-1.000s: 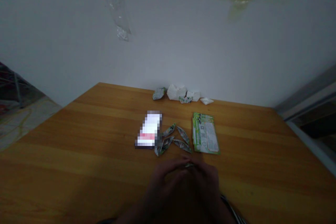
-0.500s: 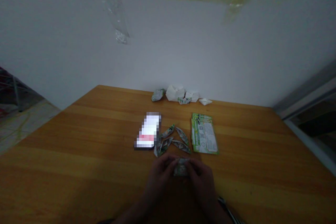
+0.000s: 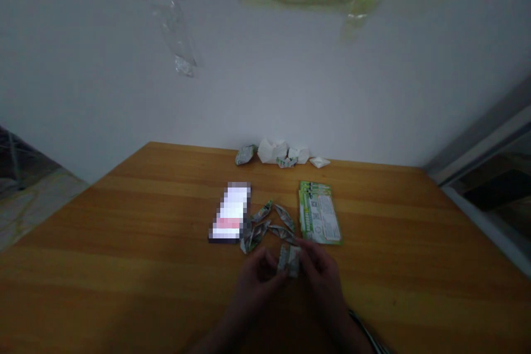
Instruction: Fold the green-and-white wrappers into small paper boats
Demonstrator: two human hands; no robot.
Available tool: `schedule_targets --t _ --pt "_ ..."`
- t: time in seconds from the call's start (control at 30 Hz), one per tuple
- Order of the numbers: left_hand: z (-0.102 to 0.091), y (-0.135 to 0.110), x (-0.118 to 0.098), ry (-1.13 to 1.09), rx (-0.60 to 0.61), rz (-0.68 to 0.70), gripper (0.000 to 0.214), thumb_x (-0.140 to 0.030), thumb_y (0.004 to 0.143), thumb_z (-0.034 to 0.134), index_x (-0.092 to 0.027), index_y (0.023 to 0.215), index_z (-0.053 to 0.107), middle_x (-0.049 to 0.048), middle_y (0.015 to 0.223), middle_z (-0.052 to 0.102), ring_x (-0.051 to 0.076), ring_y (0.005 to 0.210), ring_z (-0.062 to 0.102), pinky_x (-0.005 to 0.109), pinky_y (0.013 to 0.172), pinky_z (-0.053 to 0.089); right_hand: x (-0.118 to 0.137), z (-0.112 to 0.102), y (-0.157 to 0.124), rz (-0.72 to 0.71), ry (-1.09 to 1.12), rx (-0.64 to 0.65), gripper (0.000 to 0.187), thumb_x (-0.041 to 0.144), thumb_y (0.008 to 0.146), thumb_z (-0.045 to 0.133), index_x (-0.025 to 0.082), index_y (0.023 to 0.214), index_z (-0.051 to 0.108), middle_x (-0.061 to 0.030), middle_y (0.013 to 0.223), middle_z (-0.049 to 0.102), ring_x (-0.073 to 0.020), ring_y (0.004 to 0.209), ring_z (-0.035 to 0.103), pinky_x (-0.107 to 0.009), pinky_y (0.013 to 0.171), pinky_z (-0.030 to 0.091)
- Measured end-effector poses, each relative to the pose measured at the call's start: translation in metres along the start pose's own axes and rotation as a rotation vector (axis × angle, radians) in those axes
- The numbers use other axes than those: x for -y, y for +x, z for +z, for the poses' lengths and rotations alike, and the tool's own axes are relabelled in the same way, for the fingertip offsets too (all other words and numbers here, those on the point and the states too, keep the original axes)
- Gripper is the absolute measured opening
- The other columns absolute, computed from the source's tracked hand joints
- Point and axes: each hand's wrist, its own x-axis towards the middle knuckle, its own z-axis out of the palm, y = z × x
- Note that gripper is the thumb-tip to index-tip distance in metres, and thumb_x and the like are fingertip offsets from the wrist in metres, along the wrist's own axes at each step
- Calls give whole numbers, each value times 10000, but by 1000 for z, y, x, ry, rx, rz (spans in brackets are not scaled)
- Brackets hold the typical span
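Observation:
Between my two hands is a small piece of folded printed paper, grey-green, with a crease down its middle. My left hand pinches its left and lower edge between thumb and fingers. On the other side, my right hand grips the right edge the same way. Just beyond my fingers lie several narrow folded paper pieces, pointed at the ends and printed in grey and green. A stack of green-and-white printed leaflets rests to the right of them.
A phone with a lit, blurred screen lies left of the folded pieces. Along the wall stand white folded papers, a printed folded paper and a small white one. The wooden table meets the wall behind.
The paper in my hands has been turned, and its middle crease now runs upright. My fingers have shifted to its sides. The whole view has tilted slightly.

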Motion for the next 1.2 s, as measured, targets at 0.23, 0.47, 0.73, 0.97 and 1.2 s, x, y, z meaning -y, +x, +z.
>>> schedule_targets --t 0.23,0.47,0.73,0.97,1.2 --pt "-2 -1 4 71 20 -4 389 -374 596 825 -182 618 488 -35 604 566 135 602 546 215 575 423 1 -2 4 18 -130 64 321 428 805 633 155 653 705 -20 589 691 -178 559 641 -234 529 514" --pt "-3 -4 11 415 8 41 285 -398 754 679 -174 610 576 -43 532 507 128 517 453 211 485 327 0 -3 -1 -47 -303 137 261 310 823 600 171 665 753 -36 593 722 -204 558 670 -255 531 508" --pt "-2 -3 5 340 95 96 226 -387 799 657 -176 869 700 50 807 717 201 722 627 247 664 475 3 1 -2 48 6 104 467 449 850 594 153 1208 643 -49 805 763 -221 708 716 -324 637 578" --pt "0 -5 -7 439 209 40 419 -466 895 489 -133 804 726 48 740 711 200 695 624 251 630 457 -3 2 -2 102 22 164 550 445 800 670 161 1264 593 -51 755 762 -214 648 698 -293 568 560" --pt "2 -5 -1 163 247 -51 399 -487 871 525 -137 828 712 31 762 677 178 724 603 238 666 461 -2 6 -5 165 79 46 417 436 728 738 152 1033 727 -44 710 742 -172 575 648 -248 516 509"
